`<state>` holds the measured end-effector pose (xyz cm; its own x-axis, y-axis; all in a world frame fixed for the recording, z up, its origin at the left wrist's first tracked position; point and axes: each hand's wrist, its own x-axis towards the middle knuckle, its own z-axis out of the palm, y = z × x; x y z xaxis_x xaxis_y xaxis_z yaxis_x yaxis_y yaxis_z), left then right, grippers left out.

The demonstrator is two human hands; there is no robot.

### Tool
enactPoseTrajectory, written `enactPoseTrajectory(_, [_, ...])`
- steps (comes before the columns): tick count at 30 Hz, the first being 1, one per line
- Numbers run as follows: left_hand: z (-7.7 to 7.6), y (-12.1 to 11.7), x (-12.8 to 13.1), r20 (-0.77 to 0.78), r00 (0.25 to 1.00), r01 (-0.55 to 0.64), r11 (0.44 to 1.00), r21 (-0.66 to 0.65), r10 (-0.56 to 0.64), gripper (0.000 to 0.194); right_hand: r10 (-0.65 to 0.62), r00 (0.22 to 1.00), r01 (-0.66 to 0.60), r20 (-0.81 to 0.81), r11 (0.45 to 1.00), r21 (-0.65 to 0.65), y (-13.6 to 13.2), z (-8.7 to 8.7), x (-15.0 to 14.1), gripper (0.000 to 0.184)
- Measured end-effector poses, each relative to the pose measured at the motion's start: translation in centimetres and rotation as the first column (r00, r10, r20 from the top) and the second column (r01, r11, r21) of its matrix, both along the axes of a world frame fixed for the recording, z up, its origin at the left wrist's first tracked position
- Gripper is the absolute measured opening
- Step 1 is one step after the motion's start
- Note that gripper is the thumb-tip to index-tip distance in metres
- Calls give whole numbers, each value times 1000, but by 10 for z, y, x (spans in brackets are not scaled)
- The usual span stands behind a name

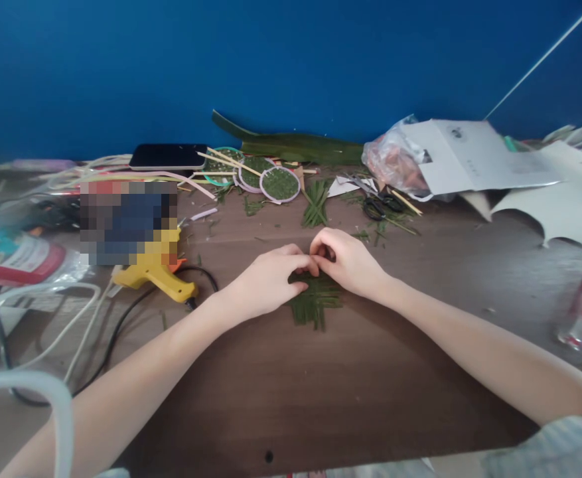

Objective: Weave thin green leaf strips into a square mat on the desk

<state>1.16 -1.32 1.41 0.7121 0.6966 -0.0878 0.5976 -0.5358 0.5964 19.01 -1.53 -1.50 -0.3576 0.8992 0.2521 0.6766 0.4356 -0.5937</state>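
Observation:
A small mat of green leaf strips [315, 305], woven crosswise with loose ends, lies on the brown table in front of me. My left hand [275, 279] is at its upper left, thumb and curled fingers closed on the edge. At the top edge, my right hand [346, 259] has thumb and forefinger pinched together on a leaf strip, mostly hidden by the fingers. The fingertips of both hands meet there. Just beyond them lies a small bundle of cut leaf strips [315, 203].
Black-handled scissors [374, 204], round leaf-filled hoops [280, 184] and a long leaf [300, 147] lie towards the blue wall. Left are a phone [168, 157], a yellow glue gun [164, 272] and cables. White card [484, 156] and a plastic bag [395, 156] lie right.

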Motion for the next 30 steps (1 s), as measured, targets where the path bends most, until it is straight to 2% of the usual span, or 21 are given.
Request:
enactPoseTrajectory(5, [2, -1, -1, -15, 1000, 8, 1000, -8, -8, 28, -38, 988, 35, -153, 999, -24, -2, 2, 3, 4])
enactPoseTrajectory(9, [11, -1, -4, -79, 995, -61, 997, -42, 58, 39, -125, 954, 126, -273, 992, -13, -2, 3, 8, 7])
enactPoseTrajectory(13, [20, 1, -7, -53, 993, -107, 994, 17, 108, 38, -137, 941, 141, -308, 990, -7, -3, 2, 10, 7])
enactPoseTrajectory(14, [21, 1, -7, -40, 995, -88, 995, 49, 90, 37, -141, 937, 146, -319, 989, -8, -3, 2, 10, 8])
enactPoseTrajectory(16, [20, 1, -6, -54, 998, 40, 991, 124, -34, 31, -164, 924, 168, -344, 986, -18, -2, 3, 10, 9])
enactPoseTrajectory(17, [18, 1, -5, -90, 991, 110, 983, 150, -97, 28, -184, 916, 187, -356, 982, -25, -2, 3, 10, 9])
enactPoseTrajectory(19, [14, -1, -4, -162, 977, 175, 961, 213, -142, 25, -227, 901, 232, -369, 972, -32, 0, 3, 12, 9])
enactPoseTrajectory(22, [9, -6, -2, -279, 951, 221, 927, 303, -135, 22, -279, 893, 298, -352, 955, -2, 6, 2, 18, 10])
enactPoseTrajectory(25, [10, -12, 0, -349, 933, 217, 908, 359, -85, 22, -301, 906, 336, -296, 939, 73, 14, -2, 27, 12])
enactPoseTrajectory(27, [11, -16, 2, -360, 931, 196, 911, 361, -58, 24, -289, 930, 325, -228, 936, 137, 19, -5, 32, 16])
enactPoseTrajectory(30, [14, -20, 5, -369, 928, 172, 930, 326, -42, 25, -227, 972, 236, -65, 951, 198, 22, -8, 33, 22])
